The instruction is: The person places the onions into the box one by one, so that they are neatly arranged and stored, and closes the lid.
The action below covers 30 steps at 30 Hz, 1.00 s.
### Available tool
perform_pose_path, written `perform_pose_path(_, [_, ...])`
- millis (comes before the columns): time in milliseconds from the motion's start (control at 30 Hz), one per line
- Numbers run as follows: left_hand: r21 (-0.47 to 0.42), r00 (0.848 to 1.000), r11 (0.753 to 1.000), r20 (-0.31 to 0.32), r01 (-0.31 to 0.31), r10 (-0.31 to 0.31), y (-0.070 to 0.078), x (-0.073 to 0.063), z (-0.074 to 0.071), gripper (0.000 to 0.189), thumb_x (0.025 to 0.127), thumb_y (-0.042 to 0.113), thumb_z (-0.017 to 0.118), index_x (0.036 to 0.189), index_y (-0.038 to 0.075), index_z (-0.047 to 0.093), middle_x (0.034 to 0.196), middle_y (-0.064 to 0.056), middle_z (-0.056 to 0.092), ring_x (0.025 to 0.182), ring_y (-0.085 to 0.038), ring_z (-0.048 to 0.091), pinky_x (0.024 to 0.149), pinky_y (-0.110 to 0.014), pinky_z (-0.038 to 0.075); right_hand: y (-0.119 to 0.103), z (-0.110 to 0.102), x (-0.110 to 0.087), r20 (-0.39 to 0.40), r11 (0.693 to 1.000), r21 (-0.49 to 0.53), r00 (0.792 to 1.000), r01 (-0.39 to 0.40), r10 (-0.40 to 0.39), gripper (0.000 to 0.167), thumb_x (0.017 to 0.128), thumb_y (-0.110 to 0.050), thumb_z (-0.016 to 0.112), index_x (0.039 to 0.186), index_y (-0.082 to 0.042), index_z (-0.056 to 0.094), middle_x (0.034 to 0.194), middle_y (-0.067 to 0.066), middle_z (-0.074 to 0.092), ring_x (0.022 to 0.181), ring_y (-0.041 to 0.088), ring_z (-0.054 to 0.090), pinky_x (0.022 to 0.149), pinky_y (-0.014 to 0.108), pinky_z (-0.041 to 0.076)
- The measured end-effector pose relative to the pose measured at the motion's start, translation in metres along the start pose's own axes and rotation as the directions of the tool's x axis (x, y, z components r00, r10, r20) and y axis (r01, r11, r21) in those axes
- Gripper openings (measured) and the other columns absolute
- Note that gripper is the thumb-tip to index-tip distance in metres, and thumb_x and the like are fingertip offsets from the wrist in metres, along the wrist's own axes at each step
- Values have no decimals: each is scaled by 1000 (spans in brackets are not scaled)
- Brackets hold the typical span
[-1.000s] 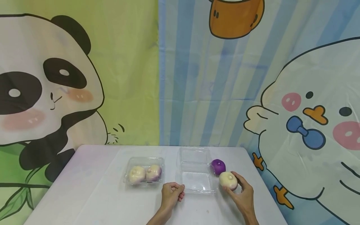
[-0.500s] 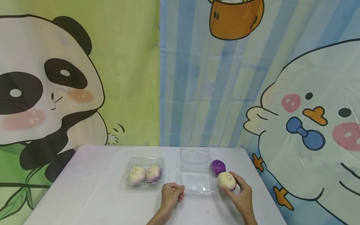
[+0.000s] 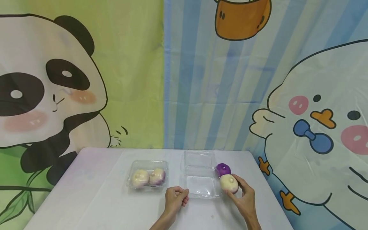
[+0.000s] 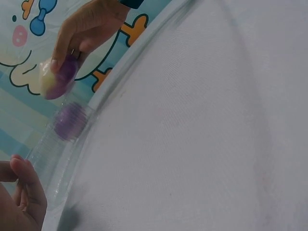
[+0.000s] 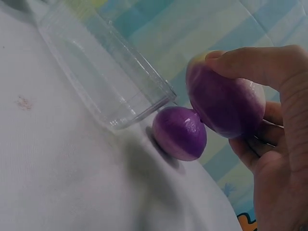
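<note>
My right hand (image 3: pixel 245 198) grips a turnip (image 3: pixel 229 183), cream at one end and purple at the other, between thumb and fingers. In the right wrist view this turnip (image 5: pixel 224 98) is held above the table, its lower side right at a second, purple turnip (image 5: pixel 180 134). That purple turnip (image 3: pixel 222 169) sits on the table beside a clear plastic clamshell box (image 3: pixel 201 185), whose lid lies folded back. At the box's front left corner my left hand (image 3: pixel 176 198) pinches the rim with thumb and finger. The left wrist view shows its fingers (image 4: pixel 29 178) at the box edge.
A closed clear clamshell box (image 3: pixel 148 164) with two turnips stands to the left on the white table (image 3: pixel 100 198). Behind the table hangs a cartoon curtain (image 3: pixel 189 80).
My right hand has moved slightly left with the turnip, closer to the open box, and the turnip now overlaps the purple one in the head view. My left hand has stayed in place.
</note>
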<state>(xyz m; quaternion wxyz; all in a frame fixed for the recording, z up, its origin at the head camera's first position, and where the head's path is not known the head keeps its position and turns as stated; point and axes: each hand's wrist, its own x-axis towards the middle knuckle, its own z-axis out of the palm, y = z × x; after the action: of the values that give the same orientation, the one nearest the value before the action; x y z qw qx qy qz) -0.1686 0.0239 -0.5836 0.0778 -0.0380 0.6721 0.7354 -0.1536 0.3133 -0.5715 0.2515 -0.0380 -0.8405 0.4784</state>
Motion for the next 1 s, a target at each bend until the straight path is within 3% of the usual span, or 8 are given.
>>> perform_pose_path(733, [26, 1000, 1000, 9, 16, -16, -9, 0, -2, 22, 100, 10, 76, 94, -11, 73, 68, -2, 73, 54, -6, 62, 50, -15, 54, -6, 11, -5, 65, 999, 53, 998, -5, 2, 73, 78, -10, 100, 144, -6, 69, 143, 16, 73, 123, -16, 57, 109, -1, 39])
perform_pose_path(1000, [16, 1000, 1000, 13, -8, 7, -2, 0, -1, 23, 100, 9, 76, 93, -12, 73, 68, -3, 73, 54, -6, 62, 50, -15, 54, -10, 13, 1, 86, 997, 70, 996, 18, -24, 72, 79, -10, 99, 144, -5, 69, 143, 15, 73, 125, -12, 59, 111, 2, 39])
